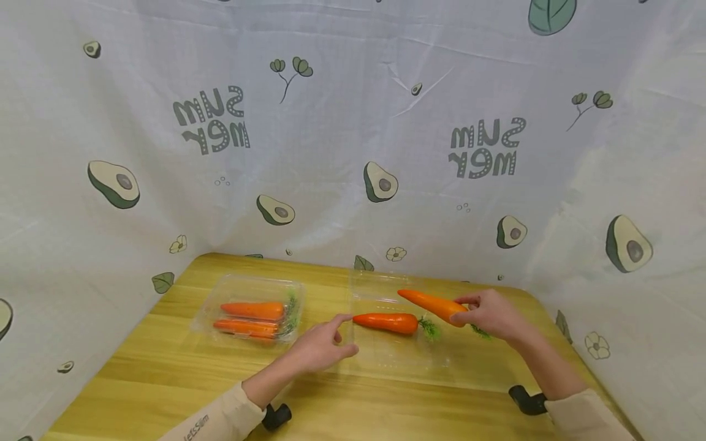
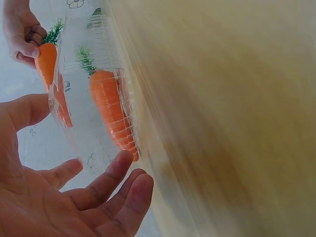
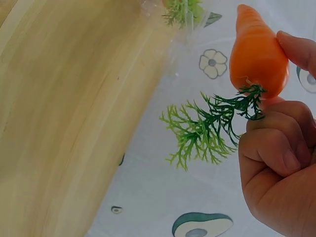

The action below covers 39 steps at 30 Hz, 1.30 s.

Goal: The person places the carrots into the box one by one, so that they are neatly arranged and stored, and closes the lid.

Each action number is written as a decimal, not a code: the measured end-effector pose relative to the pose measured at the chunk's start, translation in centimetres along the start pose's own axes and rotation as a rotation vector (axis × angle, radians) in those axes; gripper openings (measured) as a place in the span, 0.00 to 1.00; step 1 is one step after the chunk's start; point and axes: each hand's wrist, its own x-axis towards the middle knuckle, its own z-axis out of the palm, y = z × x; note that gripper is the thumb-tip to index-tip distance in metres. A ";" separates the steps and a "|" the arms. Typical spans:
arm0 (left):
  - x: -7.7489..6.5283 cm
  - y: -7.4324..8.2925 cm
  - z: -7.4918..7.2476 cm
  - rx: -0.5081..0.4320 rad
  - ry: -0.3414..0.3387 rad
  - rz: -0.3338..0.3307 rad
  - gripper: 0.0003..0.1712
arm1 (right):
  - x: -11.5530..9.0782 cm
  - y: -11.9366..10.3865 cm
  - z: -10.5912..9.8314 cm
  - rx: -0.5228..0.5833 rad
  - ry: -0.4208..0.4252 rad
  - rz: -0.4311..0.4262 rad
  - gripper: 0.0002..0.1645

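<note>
My right hand (image 1: 493, 315) pinches an orange carrot (image 1: 429, 302) near its leafy end, thumb on one side and fingers on the other. The carrot is held raised, its tip pointing left, and green fronds (image 3: 200, 129) hang from its thick end in the right wrist view. A second carrot (image 1: 386, 323) lies in an open clear plastic box (image 1: 394, 357) with its lid folded back. At the left side of this box is my left hand (image 1: 322, 348), fingers extended and relaxed. In the left wrist view its thumb (image 2: 37, 109) is right at the box's rim.
A closed clear plastic box (image 1: 220, 283) holding carrots (image 1: 252, 310) with green tops stands on the left of the wooden table (image 1: 353, 404). A white curtain (image 1: 331, 122) printed with avocados hangs along the back and sides.
</note>
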 end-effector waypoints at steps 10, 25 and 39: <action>0.1 -0.1 0.1 0.001 0.006 -0.002 0.42 | 0.5 -1.3 1.1 -0.033 -0.042 -0.039 0.31; 0.0 -0.3 0.1 0.001 -0.001 0.007 0.41 | 1.5 -2.8 2.9 -0.070 -0.139 -0.126 0.28; 0.1 -0.3 0.1 0.000 -0.001 0.004 0.42 | 2.4 -3.6 4.6 -0.074 -0.210 -0.155 0.27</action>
